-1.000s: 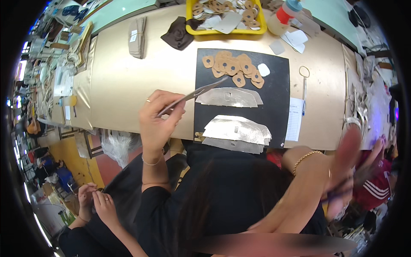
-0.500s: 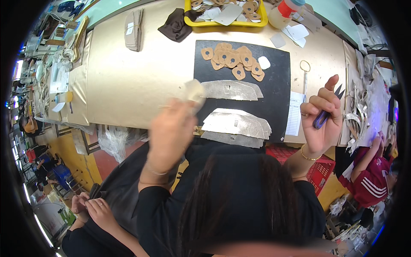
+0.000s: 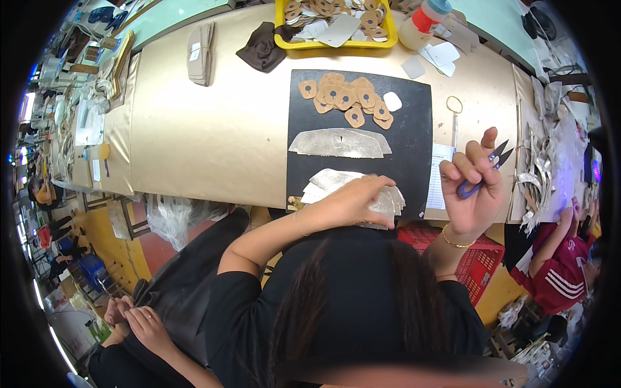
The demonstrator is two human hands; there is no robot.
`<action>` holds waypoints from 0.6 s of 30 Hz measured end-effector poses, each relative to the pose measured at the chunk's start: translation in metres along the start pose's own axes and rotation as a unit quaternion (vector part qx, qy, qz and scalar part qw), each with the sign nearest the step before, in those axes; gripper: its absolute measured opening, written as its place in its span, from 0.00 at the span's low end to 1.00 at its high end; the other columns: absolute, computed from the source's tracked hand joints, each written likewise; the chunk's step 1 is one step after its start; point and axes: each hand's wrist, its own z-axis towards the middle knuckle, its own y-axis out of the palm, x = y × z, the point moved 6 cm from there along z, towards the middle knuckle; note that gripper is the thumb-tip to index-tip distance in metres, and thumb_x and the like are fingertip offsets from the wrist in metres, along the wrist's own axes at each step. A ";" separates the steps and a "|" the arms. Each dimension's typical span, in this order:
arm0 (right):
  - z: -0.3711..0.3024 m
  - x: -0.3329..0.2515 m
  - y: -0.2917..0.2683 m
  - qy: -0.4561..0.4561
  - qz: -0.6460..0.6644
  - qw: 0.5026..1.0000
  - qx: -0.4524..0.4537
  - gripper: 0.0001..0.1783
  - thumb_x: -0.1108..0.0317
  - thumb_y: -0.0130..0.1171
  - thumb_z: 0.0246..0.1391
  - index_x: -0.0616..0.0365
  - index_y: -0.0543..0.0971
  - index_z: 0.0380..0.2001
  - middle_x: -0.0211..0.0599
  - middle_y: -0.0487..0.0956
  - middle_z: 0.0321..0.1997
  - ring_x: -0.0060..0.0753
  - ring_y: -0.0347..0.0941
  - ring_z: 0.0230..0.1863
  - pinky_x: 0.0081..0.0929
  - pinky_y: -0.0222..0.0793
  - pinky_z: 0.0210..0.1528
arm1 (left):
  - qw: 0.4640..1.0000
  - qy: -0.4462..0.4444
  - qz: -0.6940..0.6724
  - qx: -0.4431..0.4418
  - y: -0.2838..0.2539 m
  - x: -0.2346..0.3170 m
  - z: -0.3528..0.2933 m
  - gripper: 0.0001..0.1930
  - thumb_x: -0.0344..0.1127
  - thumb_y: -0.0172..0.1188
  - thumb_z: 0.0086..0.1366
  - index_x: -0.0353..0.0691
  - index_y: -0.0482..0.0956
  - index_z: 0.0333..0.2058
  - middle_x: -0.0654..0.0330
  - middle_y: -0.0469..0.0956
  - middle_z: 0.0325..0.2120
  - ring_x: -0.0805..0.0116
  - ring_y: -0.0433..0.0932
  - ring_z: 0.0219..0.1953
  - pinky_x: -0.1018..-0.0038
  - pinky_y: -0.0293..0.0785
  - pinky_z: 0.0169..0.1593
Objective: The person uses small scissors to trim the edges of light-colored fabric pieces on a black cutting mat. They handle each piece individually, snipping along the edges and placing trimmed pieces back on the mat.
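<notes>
Over the right part of the near stack of silver leather-like pieces (image 3: pixel 328 184) lies my left hand (image 3: pixel 352 200). Its thumb and fingers are spread apart with silver material showing between them; some fingertips are hidden. Raised to the right of the black mat (image 3: pixel 414 149), my right hand (image 3: pixel 475 184) is closed around thread snips (image 3: pixel 471 187) with a purple handle, their dark blades pointing up and away. Another silver curved piece (image 3: pixel 339 142) with a small slot lies farther up the mat. Beyond it is a pile of tan rounded pieces (image 3: pixel 346 98) with dark keyhole-shaped openings.
At the far edge stands a yellow tray (image 3: pixel 336 44) of cut pieces, beside a glue bottle (image 3: pixel 417 29). Dark cloth (image 3: pixel 262 48) and a bundle of brown strips (image 3: pixel 200 55) lie left of it. A red crate (image 3: pixel 469 265) is below the table. Another person's hands (image 3: pixel 139 320) are at lower left.
My left hand has come down rightward onto the near silver stack; the small pale piece it held is no longer visible in it. My right hand has shifted slightly left and nearer, still holding the snips.
</notes>
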 end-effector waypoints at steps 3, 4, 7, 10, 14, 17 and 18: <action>-0.003 0.007 0.004 -0.081 -0.118 0.990 0.002 0.18 0.71 0.47 0.60 0.49 0.69 0.53 0.34 0.73 0.32 0.31 0.69 0.29 0.36 0.62 0.41 | 0.971 0.086 0.164 0.151 -0.023 0.002 -0.015 0.32 0.42 0.71 0.52 0.37 0.72 0.53 0.51 0.73 0.42 0.53 0.72 0.47 0.64 0.69 0.48; -0.003 0.011 0.008 -0.108 -0.155 0.982 -0.020 0.15 0.71 0.47 0.60 0.50 0.69 0.51 0.36 0.74 0.32 0.32 0.70 0.27 0.36 0.63 0.40 | 0.961 0.080 0.203 0.170 -0.027 -0.002 -0.020 0.30 0.42 0.70 0.52 0.37 0.73 0.52 0.51 0.71 0.43 0.52 0.71 0.48 0.63 0.68 0.50; 0.000 0.019 0.013 -0.151 -0.198 0.968 -0.040 0.09 0.72 0.44 0.62 0.51 0.66 0.45 0.42 0.74 0.31 0.34 0.71 0.24 0.36 0.65 0.35 | 0.951 0.047 0.253 0.171 -0.030 -0.012 -0.030 0.26 0.41 0.69 0.53 0.37 0.76 0.48 0.51 0.69 0.43 0.52 0.69 0.46 0.62 0.67 0.50; 0.005 0.022 0.014 -0.142 -0.202 0.968 -0.036 0.09 0.73 0.43 0.62 0.53 0.66 0.46 0.46 0.74 0.32 0.35 0.72 0.25 0.34 0.67 0.33 | 0.959 -0.012 0.246 0.137 -0.025 -0.020 -0.037 0.23 0.42 0.69 0.53 0.38 0.76 0.45 0.51 0.69 0.42 0.53 0.69 0.45 0.62 0.68 0.48; 0.006 0.026 0.011 -0.128 -0.248 0.960 -0.032 0.10 0.74 0.43 0.62 0.55 0.66 0.47 0.47 0.75 0.34 0.37 0.72 0.26 0.32 0.70 0.36 | 0.958 -0.005 0.232 0.170 -0.035 -0.024 -0.036 0.20 0.42 0.70 0.51 0.38 0.76 0.40 0.52 0.70 0.39 0.54 0.69 0.44 0.64 0.68 0.45; 0.008 0.034 0.000 -0.136 -0.360 0.923 -0.010 0.11 0.75 0.42 0.63 0.57 0.65 0.48 0.48 0.76 0.37 0.35 0.73 0.30 0.30 0.71 0.38 | 0.928 0.025 0.259 0.268 -0.056 -0.027 -0.025 0.21 0.40 0.71 0.51 0.40 0.76 0.42 0.54 0.70 0.41 0.54 0.69 0.45 0.63 0.67 0.48; 0.010 0.039 -0.006 -0.135 -0.431 0.892 0.002 0.12 0.75 0.41 0.64 0.58 0.64 0.50 0.48 0.76 0.38 0.34 0.74 0.31 0.30 0.72 0.39 | 0.911 0.036 0.273 0.305 -0.062 -0.027 -0.023 0.21 0.40 0.71 0.51 0.40 0.76 0.43 0.55 0.70 0.41 0.54 0.69 0.45 0.63 0.67 0.49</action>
